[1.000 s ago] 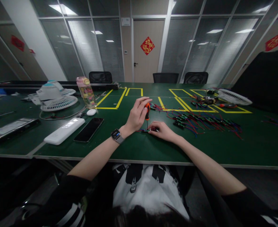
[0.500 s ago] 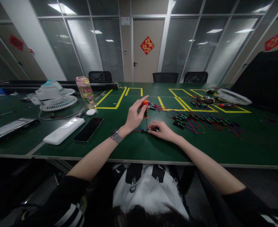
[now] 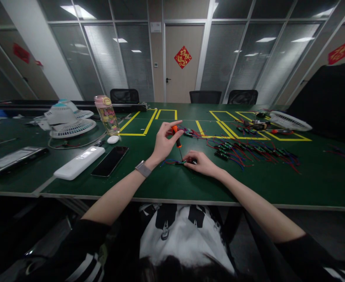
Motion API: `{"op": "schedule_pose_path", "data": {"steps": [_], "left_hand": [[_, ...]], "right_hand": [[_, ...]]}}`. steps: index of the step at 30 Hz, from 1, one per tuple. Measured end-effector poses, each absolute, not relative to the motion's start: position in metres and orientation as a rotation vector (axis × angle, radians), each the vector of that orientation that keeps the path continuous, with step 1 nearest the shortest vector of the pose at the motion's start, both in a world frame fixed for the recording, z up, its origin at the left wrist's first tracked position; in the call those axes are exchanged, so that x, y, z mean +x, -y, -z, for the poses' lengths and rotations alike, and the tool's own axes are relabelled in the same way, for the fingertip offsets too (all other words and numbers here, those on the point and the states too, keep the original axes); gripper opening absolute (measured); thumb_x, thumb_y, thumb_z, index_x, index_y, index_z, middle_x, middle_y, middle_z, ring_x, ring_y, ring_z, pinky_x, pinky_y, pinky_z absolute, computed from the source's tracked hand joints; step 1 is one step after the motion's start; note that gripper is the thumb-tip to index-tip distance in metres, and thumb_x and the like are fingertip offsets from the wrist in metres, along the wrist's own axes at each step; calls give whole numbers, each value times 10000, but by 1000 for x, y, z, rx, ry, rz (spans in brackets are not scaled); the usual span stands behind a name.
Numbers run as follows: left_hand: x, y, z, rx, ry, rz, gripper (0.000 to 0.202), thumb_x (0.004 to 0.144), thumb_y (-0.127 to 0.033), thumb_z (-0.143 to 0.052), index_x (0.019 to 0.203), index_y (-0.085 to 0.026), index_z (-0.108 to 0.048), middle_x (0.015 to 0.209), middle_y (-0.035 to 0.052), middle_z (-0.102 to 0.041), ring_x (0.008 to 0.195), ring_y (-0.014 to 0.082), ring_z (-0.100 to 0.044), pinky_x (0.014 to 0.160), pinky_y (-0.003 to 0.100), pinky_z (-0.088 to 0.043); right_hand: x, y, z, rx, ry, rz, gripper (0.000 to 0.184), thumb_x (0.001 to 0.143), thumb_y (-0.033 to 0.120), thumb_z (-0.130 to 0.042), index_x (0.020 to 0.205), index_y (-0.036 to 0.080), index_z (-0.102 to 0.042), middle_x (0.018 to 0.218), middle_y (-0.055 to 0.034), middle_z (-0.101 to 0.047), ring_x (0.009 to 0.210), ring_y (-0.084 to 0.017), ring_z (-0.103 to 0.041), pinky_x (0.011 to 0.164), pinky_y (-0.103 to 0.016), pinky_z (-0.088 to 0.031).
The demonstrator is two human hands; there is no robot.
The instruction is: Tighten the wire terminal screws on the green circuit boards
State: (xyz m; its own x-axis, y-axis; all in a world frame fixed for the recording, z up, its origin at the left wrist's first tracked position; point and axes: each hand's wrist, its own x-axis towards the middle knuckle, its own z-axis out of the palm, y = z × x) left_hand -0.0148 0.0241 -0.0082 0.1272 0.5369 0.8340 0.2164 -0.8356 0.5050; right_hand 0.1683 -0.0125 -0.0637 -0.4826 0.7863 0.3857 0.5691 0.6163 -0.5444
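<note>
My left hand [image 3: 163,143] pinches the orange handle of a small screwdriver [image 3: 176,142], its thin shaft slanting down to a small circuit board [image 3: 180,162] on the green table [image 3: 172,184]. My right hand [image 3: 200,161] rests on the table with its fingertips pressed on that board, holding it in place. Red and blue wires trail from the board. A watch is on my left wrist.
Several more small boards with red and blue wires [image 3: 248,150] lie to the right. Left of my hands are a black phone [image 3: 110,160], a white power bank [image 3: 80,161], a white mouse [image 3: 113,139], a bottle [image 3: 107,114] and a white fan [image 3: 68,121]. Another fan [image 3: 290,120] lies far right.
My left hand loosened from a wrap round the screwdriver handle to a fingertip pinch, and the handle tilted a little to the left. The right hand stayed on the board.
</note>
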Motion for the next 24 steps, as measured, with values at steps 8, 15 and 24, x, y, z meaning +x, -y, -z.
{"op": "schedule_pose_path", "data": {"steps": [8, 15, 24], "left_hand": [[-13, -25, 6, 1777, -473, -1506, 414, 894, -216, -457, 1305, -240, -507, 1289, 83, -533, 952, 144, -625, 841, 320, -533], [-16, -21, 3, 1945, -687, -1650, 349, 774, -297, -683, 1113, -222, -650, 1078, 51, -625, 939, 141, -600, 871, 278, -491], [-16, -19, -1, 1825, -556, -1532, 320, 813, -271, -639, 1121, -187, -640, 1006, 54, -663, 825, 126, -639, 785, 264, -520]], "right_hand": [[168, 11, 64, -1082, 2234, -458, 122, 790, 182, -640, 897, 155, -693, 814, -34, -606, 695, -130, -561, 651, -253, -453], [169, 11, 64, -1069, 2235, -459, 116, 791, 186, -636, 891, 161, -690, 810, -32, -610, 684, -125, -557, 648, -251, -455], [168, 12, 64, -1054, 2232, -461, 115, 786, 175, -641, 885, 154, -695, 805, -34, -611, 681, -126, -556, 643, -250, -452]]}}
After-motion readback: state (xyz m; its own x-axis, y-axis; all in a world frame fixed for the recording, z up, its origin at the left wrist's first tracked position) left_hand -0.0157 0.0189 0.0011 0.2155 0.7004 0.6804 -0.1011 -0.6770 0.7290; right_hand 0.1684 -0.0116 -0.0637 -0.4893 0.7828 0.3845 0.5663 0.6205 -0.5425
